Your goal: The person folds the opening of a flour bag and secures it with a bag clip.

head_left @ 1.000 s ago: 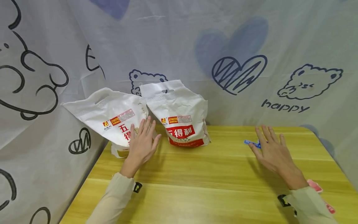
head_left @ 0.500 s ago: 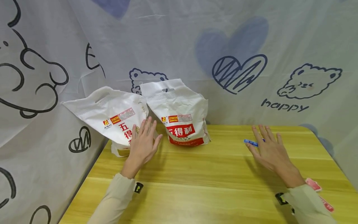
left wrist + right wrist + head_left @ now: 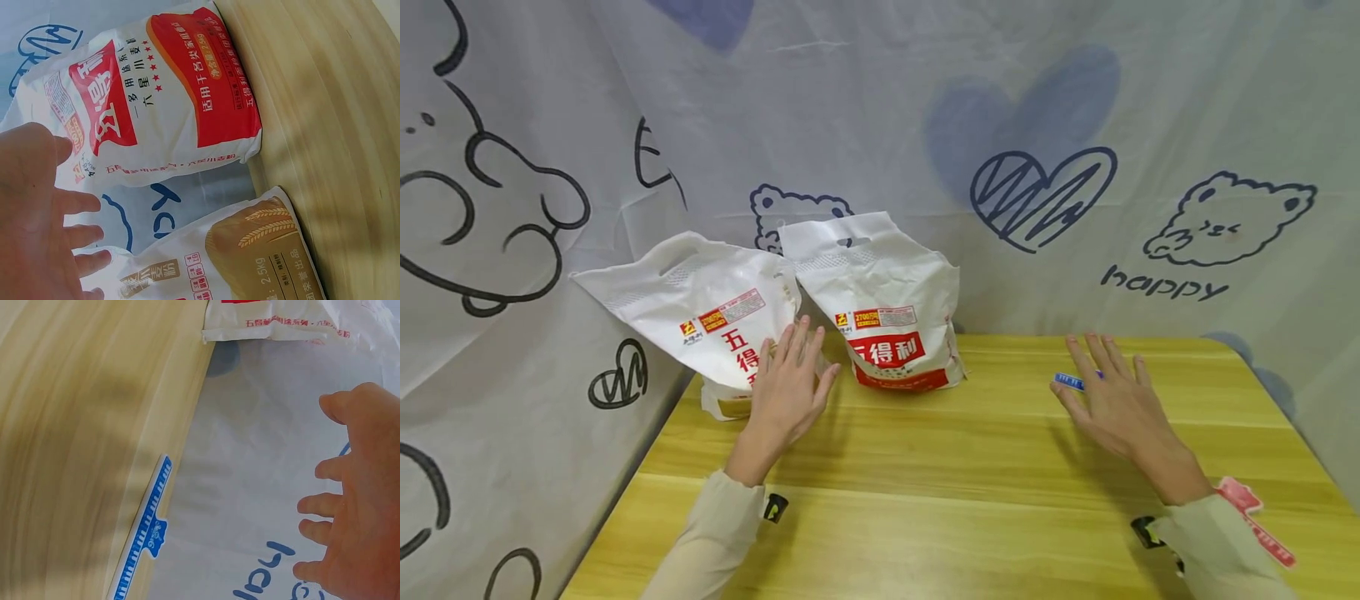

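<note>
My left hand [image 3: 788,390], fingers extended, hovers in front of the left white flour bag [image 3: 700,292], overlapping its lower right part in the head view. That bag leans left and has a brown and gold panel [image 3: 250,250] low on its front. Beside it stands a second flour bag [image 3: 902,283] with a red label [image 3: 215,94]. Over the right part of the table my right hand [image 3: 1120,408] is held with fingers spread and nothing in it. Beneath it lies a blue ruler-shaped clip [image 3: 142,534], partly hidden by the hand in the head view.
Pink clip-like pieces [image 3: 1262,533] lie by the right sleeve on the wooden table [image 3: 925,500]. A pale cloth with bears and hearts [image 3: 1045,200] hangs behind and on the left, right at the table's edges.
My right hand has drifted slightly left, covering more of the blue clip and uncovering more of the pink pieces. The left hand has barely shifted, and both bags stay in place.
</note>
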Tool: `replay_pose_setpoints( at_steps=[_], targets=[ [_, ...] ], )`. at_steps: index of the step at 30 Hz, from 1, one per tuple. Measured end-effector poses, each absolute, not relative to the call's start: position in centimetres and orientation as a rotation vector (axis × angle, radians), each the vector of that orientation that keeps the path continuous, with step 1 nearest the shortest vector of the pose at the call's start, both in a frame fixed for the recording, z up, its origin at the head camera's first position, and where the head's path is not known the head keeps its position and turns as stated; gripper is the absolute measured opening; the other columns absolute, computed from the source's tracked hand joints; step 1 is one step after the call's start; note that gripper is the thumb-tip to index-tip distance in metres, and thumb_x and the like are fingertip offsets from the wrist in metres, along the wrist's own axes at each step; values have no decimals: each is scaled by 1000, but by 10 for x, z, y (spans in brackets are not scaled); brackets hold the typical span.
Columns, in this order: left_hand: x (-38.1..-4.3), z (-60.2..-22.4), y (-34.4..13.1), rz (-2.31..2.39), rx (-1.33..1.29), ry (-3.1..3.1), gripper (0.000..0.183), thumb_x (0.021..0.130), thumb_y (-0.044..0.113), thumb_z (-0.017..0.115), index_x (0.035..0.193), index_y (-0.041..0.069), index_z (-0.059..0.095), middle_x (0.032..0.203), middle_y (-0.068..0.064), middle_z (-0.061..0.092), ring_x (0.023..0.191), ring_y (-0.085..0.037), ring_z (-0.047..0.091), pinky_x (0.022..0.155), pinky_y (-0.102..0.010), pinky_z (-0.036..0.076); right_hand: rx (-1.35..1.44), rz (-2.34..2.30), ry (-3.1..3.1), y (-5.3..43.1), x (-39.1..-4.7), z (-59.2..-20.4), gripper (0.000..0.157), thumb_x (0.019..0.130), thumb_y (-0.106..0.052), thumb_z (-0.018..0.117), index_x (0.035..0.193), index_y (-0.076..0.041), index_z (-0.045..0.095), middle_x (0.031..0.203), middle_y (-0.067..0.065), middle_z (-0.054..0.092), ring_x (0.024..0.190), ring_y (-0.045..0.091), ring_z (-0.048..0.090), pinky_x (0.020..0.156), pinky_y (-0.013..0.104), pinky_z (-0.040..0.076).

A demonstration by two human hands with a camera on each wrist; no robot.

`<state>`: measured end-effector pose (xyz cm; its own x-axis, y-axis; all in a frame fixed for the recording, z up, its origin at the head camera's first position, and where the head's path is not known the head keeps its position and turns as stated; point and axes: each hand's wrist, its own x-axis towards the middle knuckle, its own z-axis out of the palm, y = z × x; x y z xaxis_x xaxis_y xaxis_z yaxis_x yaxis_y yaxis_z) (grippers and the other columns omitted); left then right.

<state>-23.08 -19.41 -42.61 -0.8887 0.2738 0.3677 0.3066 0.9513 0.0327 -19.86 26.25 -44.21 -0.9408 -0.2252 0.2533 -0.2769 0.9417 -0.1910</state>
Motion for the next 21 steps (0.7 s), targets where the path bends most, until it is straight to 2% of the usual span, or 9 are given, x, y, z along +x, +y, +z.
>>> replay_pose_setpoints(
  at_steps=[5, 12, 21],
  targets=[
    [-230, -426, -193, -127, -427, -2732, 67, 107, 52, 34, 159, 9, 36, 168, -15, 22, 154, -37, 20, 124, -57, 9, 406, 347, -2833, 255, -198, -439, 76, 105, -50, 45, 162, -4, 24, 165, 29, 18, 151, 49, 16, 114, 76, 10],
    [-228, -424, -190, -143, -427, -2739, 66, 107, 51, 35, 159, 10, 36, 168, -15, 21, 154, -37, 19, 124, -58, 10, 435, 362, -2821, 242, -198, -437, 77, 106, -50, 45, 163, -5, 20, 166, 28, 16, 151, 49, 16, 115, 76, 10],
    [-223, -424, -183, -161, -422, -2754, 65, 108, 51, 35, 160, 10, 34, 169, -15, 19, 154, -37, 20, 124, -58, 9, 446, 389, -2804, 224, -200, -435, 75, 105, -49, 47, 162, -5, 25, 166, 26, 17, 152, 47, 15, 116, 74, 12]
  ],
)
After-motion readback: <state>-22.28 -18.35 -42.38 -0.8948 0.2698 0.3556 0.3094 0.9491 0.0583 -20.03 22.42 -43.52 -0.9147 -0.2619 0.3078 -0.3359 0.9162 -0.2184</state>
